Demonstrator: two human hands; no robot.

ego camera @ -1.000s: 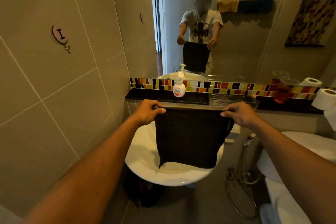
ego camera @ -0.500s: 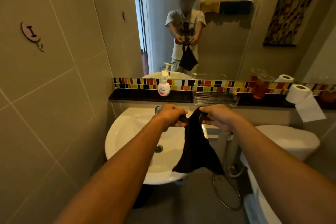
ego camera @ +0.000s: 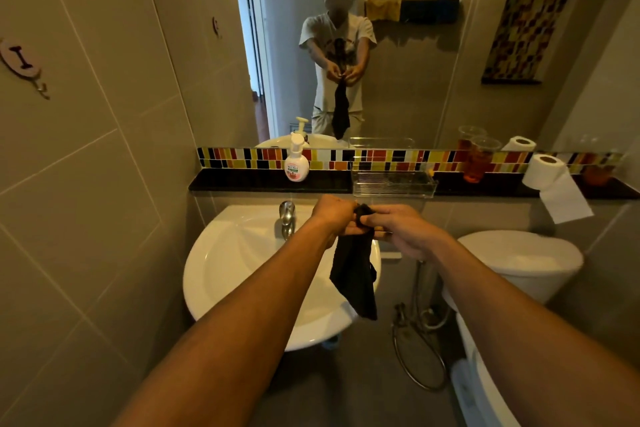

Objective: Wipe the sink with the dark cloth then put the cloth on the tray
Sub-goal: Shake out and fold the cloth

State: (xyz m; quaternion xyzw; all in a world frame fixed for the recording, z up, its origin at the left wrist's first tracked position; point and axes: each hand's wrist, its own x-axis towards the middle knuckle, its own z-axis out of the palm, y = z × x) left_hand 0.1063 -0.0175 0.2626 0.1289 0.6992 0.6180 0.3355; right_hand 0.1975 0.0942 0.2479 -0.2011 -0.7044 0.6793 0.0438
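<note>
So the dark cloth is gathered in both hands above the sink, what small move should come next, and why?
Probably lower the dark cloth into the sink bowl. Both the left hand and right hand pinch its top, it hangs over the rim, and the clear tray comes only after wiping.

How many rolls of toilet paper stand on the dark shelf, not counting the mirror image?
1. The toilet paper roll stands on the right part of the dark shelf, a loose sheet hanging over its front edge. The second roll above it is only its reflection. None seems hidden.
</note>
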